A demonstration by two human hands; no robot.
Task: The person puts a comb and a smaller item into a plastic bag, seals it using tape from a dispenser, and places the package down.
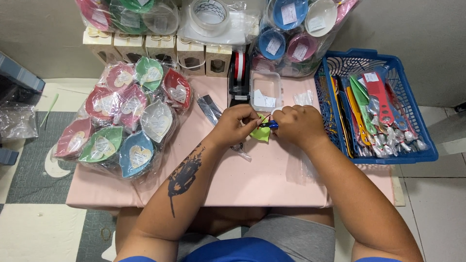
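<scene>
At table centre, a small lime-green leaf-shaped piece (262, 133) with a little blue item (271, 125) against its upper edge, pinched from both sides. Left hand (235, 123) at nine o'clock of the piece, fingers curled and closed on its edge; right hand (297, 125) at three o'clock, fingertips clenched on the blue item. At twelve o'clock, a black tape dispenser (238, 77) with a red-and-white roll, beside a clear plastic box (266, 90) holding white slips. At nine to ten o'clock, a heap of wrapped leaf-shaped dishes (124, 116) in pink, green, red and blue, each with a pale heart label. At three o'clock, a blue plastic basket (422, 131) full of coloured flat tools. At eleven o'clock, a row of cream cardboard boxes (160, 48). Underneath, a pink table (252, 184).
</scene>
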